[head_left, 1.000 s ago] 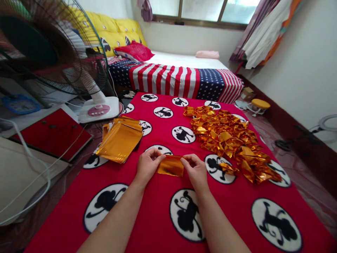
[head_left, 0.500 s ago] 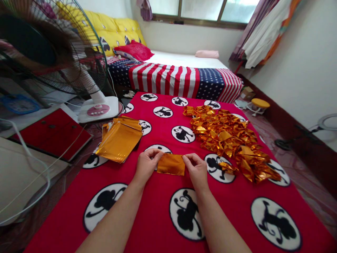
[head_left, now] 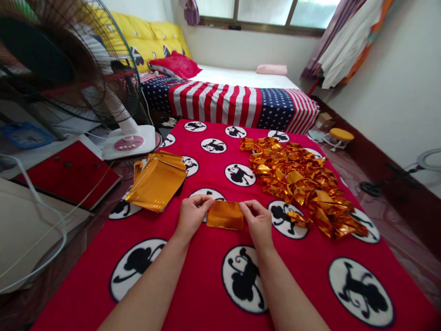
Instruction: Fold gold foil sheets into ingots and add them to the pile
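A small rectangle of gold foil paper [head_left: 225,215] is held between my two hands, just above the red cloth. My left hand [head_left: 193,212] pinches its upper left corner between thumb and fingers. At the upper right corner, my right hand [head_left: 255,218] grips it the same way. To the left lies a loose stack of flat gold foil sheets [head_left: 156,181]. A heap of folded gold foil pieces [head_left: 292,172] spreads over the right side, with one small folded piece [head_left: 299,219] lying near my right hand.
The red cloth [head_left: 193,294] with monkey prints covers the table. An electric fan [head_left: 129,140] stands at the left, its blades blurred. Beyond the table is a bed [head_left: 220,101] with a flag-patterned cover. A yellow stool [head_left: 341,134] sits on the floor to the right.
Almost nothing differs. Both hands keep their pinch on the foil sheet, and the whole view has shifted very slightly.
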A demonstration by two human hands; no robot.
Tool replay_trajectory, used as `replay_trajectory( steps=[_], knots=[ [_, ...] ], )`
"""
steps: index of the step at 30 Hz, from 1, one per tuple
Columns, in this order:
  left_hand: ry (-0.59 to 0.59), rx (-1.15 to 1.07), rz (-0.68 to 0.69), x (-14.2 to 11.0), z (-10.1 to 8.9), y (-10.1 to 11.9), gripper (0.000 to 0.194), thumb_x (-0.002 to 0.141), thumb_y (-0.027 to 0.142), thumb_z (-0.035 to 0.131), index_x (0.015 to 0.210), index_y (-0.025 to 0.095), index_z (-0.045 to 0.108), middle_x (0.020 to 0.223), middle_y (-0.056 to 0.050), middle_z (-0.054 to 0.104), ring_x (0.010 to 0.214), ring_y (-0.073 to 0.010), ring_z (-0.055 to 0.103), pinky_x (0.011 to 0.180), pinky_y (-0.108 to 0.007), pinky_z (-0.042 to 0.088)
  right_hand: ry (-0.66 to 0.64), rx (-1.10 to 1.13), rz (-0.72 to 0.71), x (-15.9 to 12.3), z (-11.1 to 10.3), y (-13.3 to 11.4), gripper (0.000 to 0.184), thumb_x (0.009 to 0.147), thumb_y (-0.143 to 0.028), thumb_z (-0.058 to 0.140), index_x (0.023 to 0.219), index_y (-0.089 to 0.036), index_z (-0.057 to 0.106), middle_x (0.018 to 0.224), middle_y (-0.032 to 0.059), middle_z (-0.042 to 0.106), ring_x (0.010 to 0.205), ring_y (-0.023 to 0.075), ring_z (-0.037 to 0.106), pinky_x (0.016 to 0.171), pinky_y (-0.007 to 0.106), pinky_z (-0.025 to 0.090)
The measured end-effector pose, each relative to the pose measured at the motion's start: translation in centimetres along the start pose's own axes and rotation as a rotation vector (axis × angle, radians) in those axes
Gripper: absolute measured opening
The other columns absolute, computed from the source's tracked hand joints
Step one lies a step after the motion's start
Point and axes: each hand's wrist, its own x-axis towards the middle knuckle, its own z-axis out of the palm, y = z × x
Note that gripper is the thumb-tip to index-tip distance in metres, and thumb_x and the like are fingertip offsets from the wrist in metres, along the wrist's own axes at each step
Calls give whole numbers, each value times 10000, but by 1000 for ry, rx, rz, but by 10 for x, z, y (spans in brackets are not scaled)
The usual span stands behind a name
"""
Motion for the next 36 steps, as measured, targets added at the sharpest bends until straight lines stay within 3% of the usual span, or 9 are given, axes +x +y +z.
replay_trajectory(
  steps=[19, 36],
  knots=[
    [-17, -43, -37, -1, 1, 4, 184, 680, 310, 730, 723, 131, 747, 705, -53, 748, 631, -153, 658, 590, -212, 490, 59, 41, -59, 0, 0, -6, 208, 810, -337, 708, 693, -166, 685, 693, 5, 635, 661, 137, 570, 618, 247, 423],
    [-42, 68, 20, -1, 1, -1, 181, 746, 314, 682, 734, 141, 735, 729, -52, 752, 648, -161, 673, 587, -214, 489, 81, -10, -64, -1, 2, -9, 236, 833, -360, 672, 692, -171, 680, 706, 17, 655, 683, 153, 594, 640, 255, 441]
  ],
)
